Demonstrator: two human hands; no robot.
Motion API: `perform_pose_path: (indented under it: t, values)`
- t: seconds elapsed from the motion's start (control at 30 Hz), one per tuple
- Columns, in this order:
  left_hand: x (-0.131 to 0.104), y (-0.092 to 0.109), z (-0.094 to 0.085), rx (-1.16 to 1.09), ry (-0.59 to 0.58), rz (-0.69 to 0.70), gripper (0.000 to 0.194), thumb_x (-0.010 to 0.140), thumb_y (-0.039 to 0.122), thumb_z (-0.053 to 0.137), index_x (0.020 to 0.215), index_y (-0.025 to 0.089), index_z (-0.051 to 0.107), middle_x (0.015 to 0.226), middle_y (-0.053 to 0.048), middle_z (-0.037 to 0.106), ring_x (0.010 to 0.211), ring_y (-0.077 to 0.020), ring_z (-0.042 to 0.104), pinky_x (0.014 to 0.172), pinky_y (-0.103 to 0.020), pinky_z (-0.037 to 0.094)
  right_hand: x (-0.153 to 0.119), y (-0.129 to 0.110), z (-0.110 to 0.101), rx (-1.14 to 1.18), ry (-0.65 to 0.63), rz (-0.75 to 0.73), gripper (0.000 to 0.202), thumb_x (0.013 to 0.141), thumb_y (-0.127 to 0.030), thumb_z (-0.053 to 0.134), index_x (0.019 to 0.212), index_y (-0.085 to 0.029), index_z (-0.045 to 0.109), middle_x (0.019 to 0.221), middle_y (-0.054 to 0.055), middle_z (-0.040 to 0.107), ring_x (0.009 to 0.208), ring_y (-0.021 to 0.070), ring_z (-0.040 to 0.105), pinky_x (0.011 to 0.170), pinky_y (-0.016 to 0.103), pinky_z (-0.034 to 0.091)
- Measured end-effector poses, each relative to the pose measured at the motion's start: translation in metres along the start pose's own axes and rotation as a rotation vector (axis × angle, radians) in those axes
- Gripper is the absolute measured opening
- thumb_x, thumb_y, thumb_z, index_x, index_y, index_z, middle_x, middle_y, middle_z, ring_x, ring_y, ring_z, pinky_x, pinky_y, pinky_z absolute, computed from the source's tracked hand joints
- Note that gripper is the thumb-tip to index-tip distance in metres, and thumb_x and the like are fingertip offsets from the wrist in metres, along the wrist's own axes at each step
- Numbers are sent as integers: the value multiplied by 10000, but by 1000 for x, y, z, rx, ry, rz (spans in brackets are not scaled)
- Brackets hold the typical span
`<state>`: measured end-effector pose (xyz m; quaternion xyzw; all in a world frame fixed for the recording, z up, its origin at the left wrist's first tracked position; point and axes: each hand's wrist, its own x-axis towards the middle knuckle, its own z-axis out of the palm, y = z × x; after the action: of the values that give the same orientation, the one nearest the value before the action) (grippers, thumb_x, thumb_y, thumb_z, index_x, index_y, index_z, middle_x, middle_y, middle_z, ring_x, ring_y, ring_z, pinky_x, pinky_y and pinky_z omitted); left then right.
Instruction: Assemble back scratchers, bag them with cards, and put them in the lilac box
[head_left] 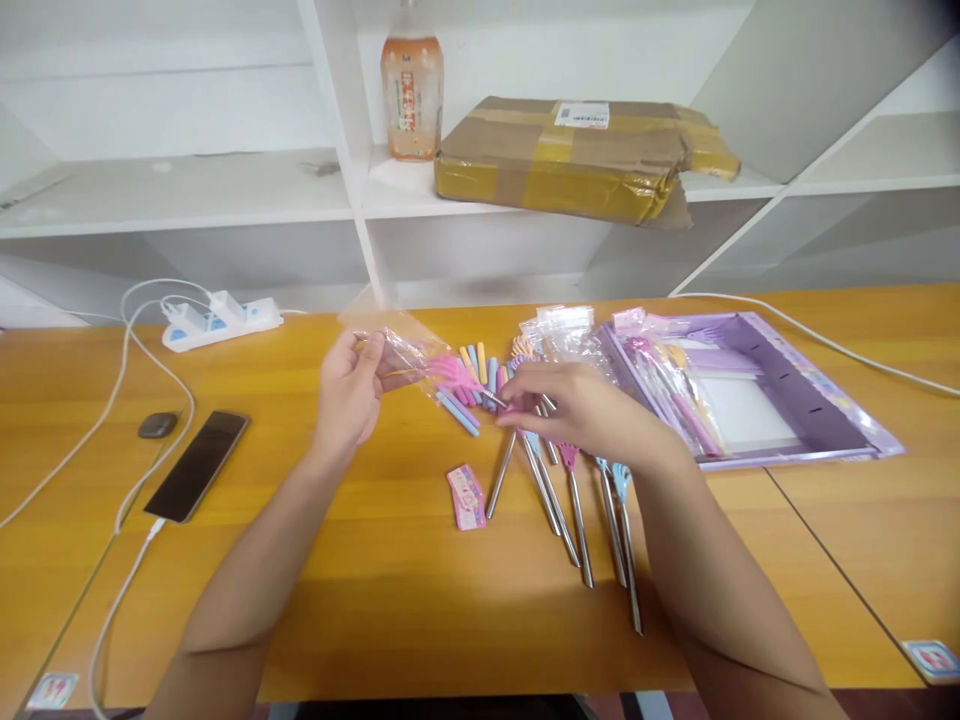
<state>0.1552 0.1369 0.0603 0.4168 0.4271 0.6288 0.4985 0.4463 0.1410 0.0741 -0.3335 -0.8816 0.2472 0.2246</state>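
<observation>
- Yellow-brown wooden table [397, 620], beneath everything listed.
- Purple open cardboard box [814, 410], near the table's far right.
- Silver metal rods with hand-shaped heads [581, 530], pointing toward the table's near edge.
- Right hand [577, 410], pinching a pink hand-shaped scratcher [454, 373] above the table's middle.
- Left hand [352, 385], gripping a clear plastic bag [397, 352].
- Pink printed card [467, 497], beside the rods.

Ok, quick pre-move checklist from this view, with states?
1. Clear bag gripped by left hand: ok.
2. Pink scratcher held by right hand: ok, by its metal rod.
3. Scratcher's head fully inside the bag: cannot tell, film too see-through.
4. Space below the hands clear: not ok, coloured sticks and metal-handled scratchers crowd it.
5. Room in purple tray: ok, bare floor beside a filled bag.
</observation>
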Motion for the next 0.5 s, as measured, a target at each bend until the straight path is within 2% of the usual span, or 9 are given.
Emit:
perform_pose_path:
  t: [0.1,0.27,0.5]
  values:
    - [-1,3,-1,-6,-7,-5,404,917,557,822,1005,235,595,853,-18,776,950,-244,827,854,-403,711,1,4,4,-66,-57,16,234,1049,-465,690,967,-249,727,851,28,716,763,191,636,729,345,446]
    - [-1,3,-1,-9,-15,-33,410,933,539,799,1052,236,550,873,-32,805,931,-256,840,834,-411,707,1,4,4,-139,-16,23,250,1056,-466,681,950,-241,706,871,37,698,773,198,612,723,344,427]
    - [-8,-7,7,-21,-61,-82,491,867,538,859,1128,238,570,906,-30,810,896,-240,835,781,-374,706,3,5,7,-184,7,29,287,1071,-467,655,904,-234,670,873,45,678,780,202,602,725,345,421]
